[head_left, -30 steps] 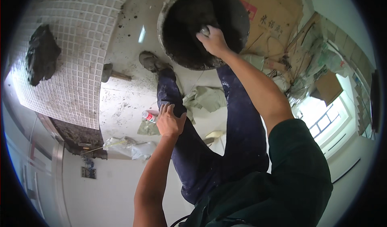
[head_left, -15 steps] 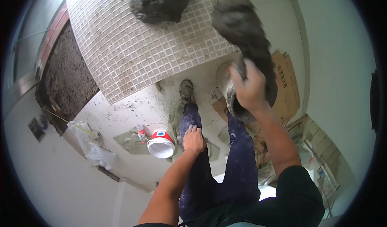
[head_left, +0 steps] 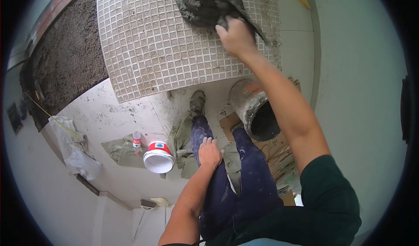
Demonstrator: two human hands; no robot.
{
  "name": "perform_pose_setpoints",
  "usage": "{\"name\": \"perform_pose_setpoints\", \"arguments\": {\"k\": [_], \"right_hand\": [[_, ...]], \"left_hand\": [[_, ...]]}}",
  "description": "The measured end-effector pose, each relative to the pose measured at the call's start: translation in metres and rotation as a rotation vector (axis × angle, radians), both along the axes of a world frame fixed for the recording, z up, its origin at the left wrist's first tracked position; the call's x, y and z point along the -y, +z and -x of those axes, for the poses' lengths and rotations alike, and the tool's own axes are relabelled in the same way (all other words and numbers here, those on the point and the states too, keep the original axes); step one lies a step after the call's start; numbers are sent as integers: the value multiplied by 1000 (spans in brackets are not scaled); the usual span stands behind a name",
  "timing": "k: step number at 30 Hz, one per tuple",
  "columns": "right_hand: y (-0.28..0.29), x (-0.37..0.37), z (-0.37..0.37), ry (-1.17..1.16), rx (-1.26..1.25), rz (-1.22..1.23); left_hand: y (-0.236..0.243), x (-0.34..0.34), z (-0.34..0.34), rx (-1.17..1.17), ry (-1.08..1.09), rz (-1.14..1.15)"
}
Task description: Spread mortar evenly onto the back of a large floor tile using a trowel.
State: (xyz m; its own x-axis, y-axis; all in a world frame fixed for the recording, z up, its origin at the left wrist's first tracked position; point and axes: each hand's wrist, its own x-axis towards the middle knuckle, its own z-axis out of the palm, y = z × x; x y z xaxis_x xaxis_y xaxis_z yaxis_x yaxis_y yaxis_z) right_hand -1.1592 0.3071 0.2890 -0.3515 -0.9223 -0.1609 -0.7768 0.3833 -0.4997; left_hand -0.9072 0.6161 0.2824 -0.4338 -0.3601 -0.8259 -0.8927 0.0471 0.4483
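My right hand [head_left: 238,38] is closed round the handle of a mortar-smeared trowel [head_left: 253,25]; most of the handle is hidden by the fingers. The trowel lies against the right side of a wet grey mortar heap [head_left: 196,8]. That heap sits on a large slab with a raised grid pattern [head_left: 152,58], near the upper edge of the view. My left hand [head_left: 210,152] rests on my left leg with its fingers laid out over the knee, holding nothing. Below the slab, a mortar-stained bucket [head_left: 246,99] leans tilted, its dark mouth toward me.
A small white and red bucket [head_left: 159,161] and a plastic bottle [head_left: 136,143] stand left of my legs. A white plastic bag [head_left: 80,161] lies by the left wall. Rough grey mortar bed [head_left: 65,54] fills the upper left. Cardboard [head_left: 229,123] lies beside the tilted bucket.
My right hand has moved from over the bucket up to the slab, bringing the mortar-loaded trowel against the heap. My left hand has stayed on the knee. The view has shifted.
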Motion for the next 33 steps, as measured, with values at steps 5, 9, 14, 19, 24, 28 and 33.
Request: {"name": "perform_pose_setpoints", "arguments": {"k": [5, 9, 14, 19, 24, 28, 33], "right_hand": [[19, 4, -4, 59, 54, -79], [67, -120, 10, -130, 281, 56], [113, -327, 45, -327, 188, -91], [39, -462, 89, -303, 132, -751], [-182, -513, 136, -79, 646, -1285], [-297, -477, 87, -1096, 999, -1080], [-379, -481, 84, -867, 1115, -975]], "left_hand": [[-8, -4, -13, 13, 6, 68], [-13, -13, -11, 16, -45, 48], [-5, -7, 10, 37, -50, -21], [-3, -14, 22, 72, -176, 16], [-10, -50, 36, 109, -342, -3], [-15, -52, 25, 155, -383, 41], [-16, -70, 45, 120, -439, 63]]}}
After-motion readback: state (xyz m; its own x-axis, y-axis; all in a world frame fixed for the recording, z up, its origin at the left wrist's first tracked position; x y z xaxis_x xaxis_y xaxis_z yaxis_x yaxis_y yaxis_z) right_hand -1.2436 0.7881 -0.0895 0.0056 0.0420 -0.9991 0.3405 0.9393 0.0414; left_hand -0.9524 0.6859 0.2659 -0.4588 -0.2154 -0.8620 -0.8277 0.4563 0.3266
